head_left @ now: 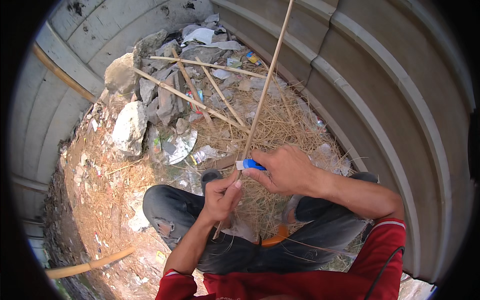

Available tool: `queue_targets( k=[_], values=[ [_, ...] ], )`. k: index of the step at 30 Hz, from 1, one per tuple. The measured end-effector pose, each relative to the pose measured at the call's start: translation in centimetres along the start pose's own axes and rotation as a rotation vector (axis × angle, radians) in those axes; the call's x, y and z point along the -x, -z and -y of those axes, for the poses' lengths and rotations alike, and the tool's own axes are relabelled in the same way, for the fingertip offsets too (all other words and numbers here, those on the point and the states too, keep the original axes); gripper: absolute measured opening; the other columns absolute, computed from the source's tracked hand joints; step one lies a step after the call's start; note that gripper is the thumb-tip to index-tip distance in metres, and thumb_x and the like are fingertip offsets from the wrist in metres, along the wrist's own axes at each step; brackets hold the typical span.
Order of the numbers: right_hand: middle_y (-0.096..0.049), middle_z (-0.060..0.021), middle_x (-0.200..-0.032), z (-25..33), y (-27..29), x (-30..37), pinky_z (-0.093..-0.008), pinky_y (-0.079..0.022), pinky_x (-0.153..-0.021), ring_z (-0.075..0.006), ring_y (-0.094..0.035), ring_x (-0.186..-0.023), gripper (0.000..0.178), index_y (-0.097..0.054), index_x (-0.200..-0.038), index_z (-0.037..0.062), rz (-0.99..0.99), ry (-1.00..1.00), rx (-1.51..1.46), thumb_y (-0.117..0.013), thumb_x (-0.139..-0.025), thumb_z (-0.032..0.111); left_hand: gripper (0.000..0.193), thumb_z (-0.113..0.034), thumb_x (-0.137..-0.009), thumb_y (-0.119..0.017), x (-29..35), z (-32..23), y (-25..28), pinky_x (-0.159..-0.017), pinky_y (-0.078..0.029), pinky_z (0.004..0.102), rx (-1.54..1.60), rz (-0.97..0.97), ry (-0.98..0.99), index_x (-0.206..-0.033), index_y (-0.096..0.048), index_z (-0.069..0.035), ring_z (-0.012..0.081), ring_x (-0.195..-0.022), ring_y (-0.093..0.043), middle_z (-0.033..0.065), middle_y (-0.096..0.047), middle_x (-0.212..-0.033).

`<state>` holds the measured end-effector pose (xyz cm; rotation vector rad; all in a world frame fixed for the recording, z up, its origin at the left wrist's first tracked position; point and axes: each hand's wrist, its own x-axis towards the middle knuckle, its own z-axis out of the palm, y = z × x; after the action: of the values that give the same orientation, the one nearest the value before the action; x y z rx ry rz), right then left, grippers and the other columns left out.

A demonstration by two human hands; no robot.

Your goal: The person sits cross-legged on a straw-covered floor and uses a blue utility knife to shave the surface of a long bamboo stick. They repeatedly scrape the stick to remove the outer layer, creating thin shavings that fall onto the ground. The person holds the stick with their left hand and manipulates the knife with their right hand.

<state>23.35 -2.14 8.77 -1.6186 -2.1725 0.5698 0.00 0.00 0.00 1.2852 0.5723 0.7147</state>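
My left hand (223, 195) is closed around the lower part of a long, thin bamboo strip (266, 87). The strip slants up and away to the right, past the top of the picture, and its near end pokes out below that hand. In my right hand (287, 169) is a blue utility knife (254, 164), gripped between thumb and fingers. Its pale blade end lies across the strip, just above my left fingers. Both hands are close together over the gap between my bent knees.
Several bamboo sticks (187, 95) lie across rubble, straw and litter ahead. Large stones (131, 128) are piled at the left. A ribbed metal sheet wall (390, 100) curves close along my right side. An orange object (276, 237) rests between my legs. Another bamboo piece (95, 264) lies at lower left.
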Motion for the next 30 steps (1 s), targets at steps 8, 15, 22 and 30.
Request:
queue_targets(
  k=[8,15,22,30],
  values=[
    [-0.065,-0.0220,-0.068,-3.0,2.3,-1.8,-0.0518,-0.050,-0.062,-0.0439,-0.066,-0.067,0.042,-0.066,-0.091,0.0034,-0.193,-0.035,0.083,-0.059,-0.098,0.045,0.039,-0.008,-0.105,-0.052,-0.1,-0.7,-0.7,-0.047,-0.029,0.0226,0.088,-0.043,0.095,-0.141,-0.055,0.004,0.0015,-0.051,-0.037,-0.0068,-0.043,-0.060],
    [-0.045,-0.0050,-0.057,-15.6,12.0,-2.6,-0.0357,-0.037,-0.054,-0.0173,-0.043,-0.053,0.052,-0.063,-0.084,0.0007,-0.888,-0.384,-0.133,-0.056,-0.101,0.050,0.037,-0.009,-0.099,-0.060,1.8,0.2,-0.2,-0.050,-0.033,0.0228,-0.154,0.123,0.056,-0.133,-0.063,0.005,0.0018,-0.053,-0.041,-0.0043,-0.047,-0.059],
    [-0.040,0.0080,-0.061,-7.3,8.1,-0.2,-0.0230,-0.025,-0.047,-0.0020,-0.035,-0.050,0.042,-0.063,-0.100,0.0044,-0.497,-0.137,-0.858,-0.061,-0.101,0.047,0.039,-0.009,-0.096,-0.064,0.5,0.2,-1.3,-0.053,-0.037,0.0245,-0.199,0.113,-0.069,-0.133,-0.063,0.004,0.0037,-0.055,-0.045,-0.0005,-0.046,-0.058],
    [-0.047,0.0083,-0.065,-3.7,4.9,-0.6,-0.0261,-0.032,-0.048,-0.0027,-0.038,-0.052,0.023,-0.065,-0.097,0.0055,-0.305,-0.174,-0.977,-0.066,-0.101,0.028,0.045,-0.015,-0.103,-0.055,-0.1,0.2,-3.2,-0.047,-0.035,0.0217,-0.074,0.095,0.009,-0.143,-0.052,0.005,0.0040,-0.050,-0.045,-0.0028,-0.052,-0.062]
  ],
)
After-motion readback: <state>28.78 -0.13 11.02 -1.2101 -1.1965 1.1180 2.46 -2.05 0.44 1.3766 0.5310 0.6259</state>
